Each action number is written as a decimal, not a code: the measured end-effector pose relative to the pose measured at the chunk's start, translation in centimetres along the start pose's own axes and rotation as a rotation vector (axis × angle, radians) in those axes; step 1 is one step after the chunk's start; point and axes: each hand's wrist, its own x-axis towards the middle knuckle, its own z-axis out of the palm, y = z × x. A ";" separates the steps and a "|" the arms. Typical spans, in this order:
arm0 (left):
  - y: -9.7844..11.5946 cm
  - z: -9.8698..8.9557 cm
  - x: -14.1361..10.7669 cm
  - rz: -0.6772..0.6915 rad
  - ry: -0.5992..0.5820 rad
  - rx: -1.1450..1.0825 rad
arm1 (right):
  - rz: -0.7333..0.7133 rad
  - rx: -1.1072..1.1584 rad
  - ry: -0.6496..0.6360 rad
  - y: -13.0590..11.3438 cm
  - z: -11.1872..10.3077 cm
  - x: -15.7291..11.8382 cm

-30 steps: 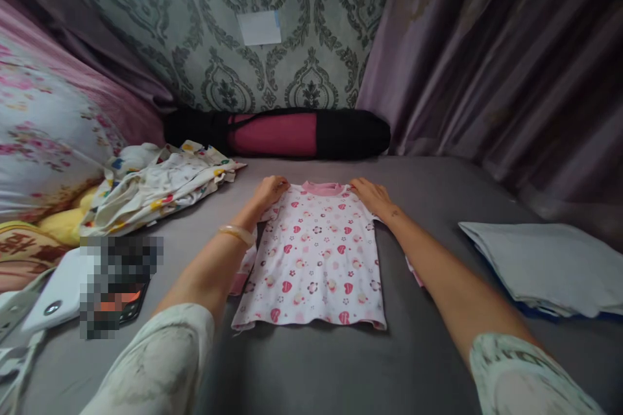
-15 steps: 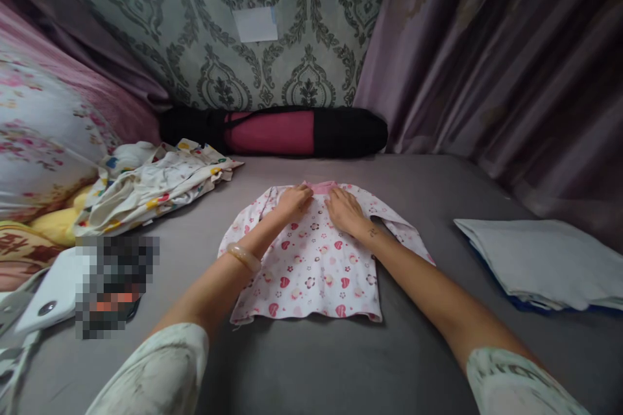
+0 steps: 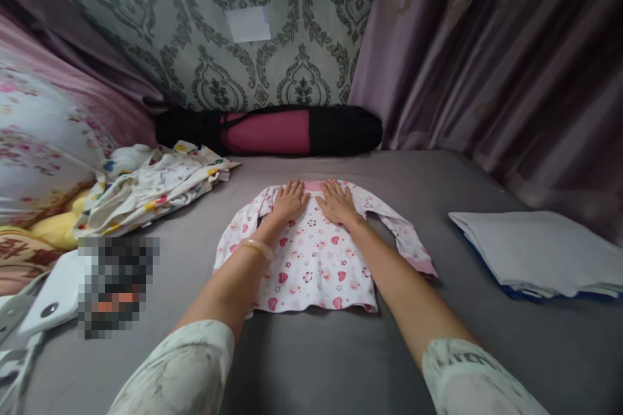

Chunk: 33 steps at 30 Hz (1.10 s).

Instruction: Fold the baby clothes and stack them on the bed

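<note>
A small long-sleeved shirt point(image 3: 311, 266), white with pink hearts and flowers, lies spread out on the grey bed sheet point(image 3: 311, 363). Its pink collar points away from me and both sleeves slant down at the sides. My left hand point(image 3: 291, 201) rests flat on the shirt's left shoulder, just beside the collar, fingers stretched out. On the other side of the collar, my right hand point(image 3: 337, 202) lies flat on the right shoulder with its fingers spread. My left forearm hides part of the left sleeve and the left hem corner.
A long black and pink bag point(image 3: 265, 131) lies along the wall. At left are a crumpled patterned cloth point(image 3: 160, 185), a floral pillow point(image 3: 43, 136), a white device with a cable point(image 3: 61, 288) and a blurred-out item point(image 3: 117, 288). Folded white cloth point(image 3: 540, 249) lies at right.
Both hands have flattened and their fingers have spread beside the collar. The right arm has swung inward, uncovering the pink cuff of the right sleeve. The view has shifted slightly.
</note>
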 end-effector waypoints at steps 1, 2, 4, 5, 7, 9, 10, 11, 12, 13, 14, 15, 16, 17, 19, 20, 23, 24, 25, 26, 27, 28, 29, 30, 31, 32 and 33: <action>0.1 -0.1 0.0 -0.003 -0.015 0.002 | -0.004 0.030 -0.012 0.0 -0.2 0.0; 0.1 -0.3 0.0 -0.005 -0.027 0.003 | -0.013 0.076 -0.023 0.0 -0.4 0.0; 0.2 -0.5 0.0 -0.009 -0.042 0.005 | -0.026 0.209 -0.004 0.5 -1.4 -0.1; 0.2 -0.6 0.0 -0.009 -0.045 0.005 | -0.026 0.287 0.035 1.1 -2.1 -0.4; 0.1 -0.7 0.0 -0.008 -0.050 0.007 | 0.016 0.420 0.155 2.9 -3.7 -1.4; 0.1 -0.7 -0.1 0.002 -0.058 0.011 | 0.127 0.469 0.254 5.8 -5.4 -3.3; 0.0 -0.7 -0.1 0.008 -0.062 0.014 | 0.213 0.457 0.279 7.5 -6.1 -4.6; 0.0 -0.7 -0.1 0.012 -0.062 0.019 | 0.287 0.427 0.270 9.1 -6.8 -6.1; 0.1 -0.7 -0.2 0.017 -0.052 0.028 | 0.366 0.395 0.249 10.7 -7.4 -7.6; 0.3 -0.8 -0.2 0.028 -0.030 0.040 | 0.429 0.377 0.206 12.2 -7.9 -9.2; 0.6 -0.8 -0.2 0.048 0.006 0.050 | 0.505 0.368 0.153 13.3 -8.3 -10.8; 1.0 -0.9 -0.2 0.078 0.052 0.054 | 0.574 0.370 0.083 14.2 -8.5 -12.2; 1.6 -1.0 -0.2 0.119 0.101 0.048 | 0.636 0.379 0.010 14.7 -8.5 -13.5; 2.3 -1.0 -0.1 0.172 0.142 0.027 | 0.685 0.385 -0.055 14.9 -8.5 -14.6; 4.2 -0.8 0.3 0.288 0.176 -0.077 | 0.718 0.379 -0.129 14.7 -8.1 -15.9; 5.3 -0.6 0.7 0.341 0.170 -0.146 | 0.705 0.369 -0.140 14.4 -7.9 -16.3; 8.6 0.3 1.8 0.421 0.137 -0.311 | 0.616 0.349 -0.130 13.5 -7.3 -16.6; 9.6 0.7 2.1 0.419 0.135 -0.333 | 0.582 0.357 -0.133 13.2 -7.2 -16.6; 10.5 1.0 2.4 0.405 0.136 -0.346 | 0.552 0.376 -0.142 13.0 -7.1 -16.6; 11.2 1.3 2.6 0.386 0.139 -0.357 | 0.528 0.411 -0.153 12.9 -7.0 -16.6; 11.7 1.6 2.7 0.367 0.142 -0.372 | 0.514 0.460 -0.166 12.7 -7.0 -16.6; 12.2 1.9 2.8 0.347 0.146 -0.386 | 0.508 0.516 -0.180 12.6 -7.1 -16.7; 12.4 2.1 2.8 0.330 0.153 -0.398 | 0.512 0.569 -0.192 12.6 -7.2 -16.7; 12.6 2.3 2.7 0.317 0.162 -0.407 | 0.522 0.604 -0.200 12.5 -7.3 -16.7; 12.7 2.4 2.6 0.313 0.171 -0.410 | 0.532 0.613 -0.199 12.6 -7.6 -16.7; 12.7 2.5 2.5 0.313 0.181 -0.411 | 0.536 0.598 -0.180 12.7 -8.0 -16.5; 12.8 2.6 2.4 0.317 0.190 -0.405 | 0.536 0.559 -0.160 12.9 -8.5 -16.3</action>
